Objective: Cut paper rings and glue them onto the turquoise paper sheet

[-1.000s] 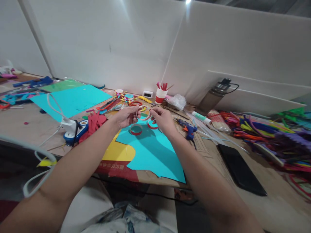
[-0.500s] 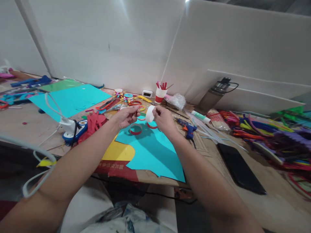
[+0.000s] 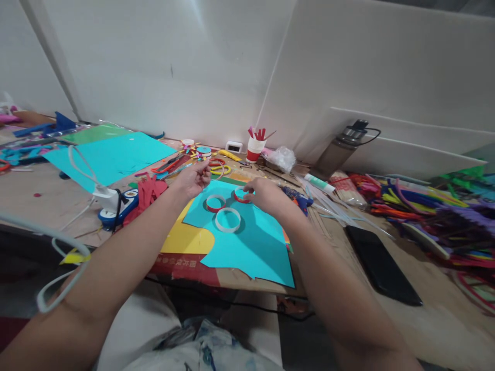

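Observation:
My left hand (image 3: 195,180) is closed in a pinch on a thin, pinkish ring (image 3: 222,173), held above the far edge of a cyan paper sheet (image 3: 247,247). My right hand (image 3: 265,196) reaches over the sheet with thumb and fingers apart. Its fingertips are at the right side of a red-and-white paper ring (image 3: 242,200); whether they touch it I cannot tell. Another red-and-white ring (image 3: 215,208) stands on the sheet to the left. In front of these rings lies a plain white ring (image 3: 228,228).
Scissors (image 3: 220,169), a cup of red sticks (image 3: 254,149) and small decorated drums (image 3: 203,153) stand behind. A glue gun (image 3: 303,201), phone (image 3: 381,265) and bottle (image 3: 342,149) are on the right. A power strip (image 3: 118,208) and red strips (image 3: 145,195) lie left.
The white ring has left my right hand and now lies on the cyan sheet. My right hand has moved to the red-and-white ring. My left hand has drawn slightly left and up with the thin ring.

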`<action>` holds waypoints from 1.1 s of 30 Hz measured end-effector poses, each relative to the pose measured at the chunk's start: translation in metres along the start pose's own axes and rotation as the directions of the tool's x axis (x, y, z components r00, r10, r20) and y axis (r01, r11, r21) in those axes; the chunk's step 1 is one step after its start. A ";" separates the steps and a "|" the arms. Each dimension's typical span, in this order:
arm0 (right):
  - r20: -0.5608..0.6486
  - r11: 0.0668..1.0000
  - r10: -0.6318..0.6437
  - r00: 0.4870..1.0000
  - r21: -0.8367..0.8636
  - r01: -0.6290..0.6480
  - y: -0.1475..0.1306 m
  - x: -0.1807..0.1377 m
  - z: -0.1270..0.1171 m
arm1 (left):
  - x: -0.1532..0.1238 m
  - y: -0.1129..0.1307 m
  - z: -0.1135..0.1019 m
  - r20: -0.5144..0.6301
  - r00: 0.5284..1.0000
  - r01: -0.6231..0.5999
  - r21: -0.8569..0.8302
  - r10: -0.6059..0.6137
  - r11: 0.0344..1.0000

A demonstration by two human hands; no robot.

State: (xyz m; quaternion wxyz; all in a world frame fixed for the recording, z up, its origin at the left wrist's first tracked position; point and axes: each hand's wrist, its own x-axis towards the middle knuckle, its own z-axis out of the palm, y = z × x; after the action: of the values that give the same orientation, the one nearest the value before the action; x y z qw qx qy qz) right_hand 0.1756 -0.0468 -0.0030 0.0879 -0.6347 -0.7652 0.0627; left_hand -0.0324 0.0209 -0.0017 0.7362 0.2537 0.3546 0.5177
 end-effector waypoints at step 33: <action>-0.030 0.995 -0.075 0.997 0.064 0.077 -0.034 -0.042 -0.009 | 0.000 0.003 -0.002 -0.008 1.000 -0.013 0.129 0.014 0.992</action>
State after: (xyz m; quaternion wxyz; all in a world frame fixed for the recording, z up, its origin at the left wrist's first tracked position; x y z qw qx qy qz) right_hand 0.1521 -0.0948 0.0102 0.1216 -0.6026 -0.7851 0.0755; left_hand -0.0362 0.0215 -0.0007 0.7132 0.3011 0.3888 0.4996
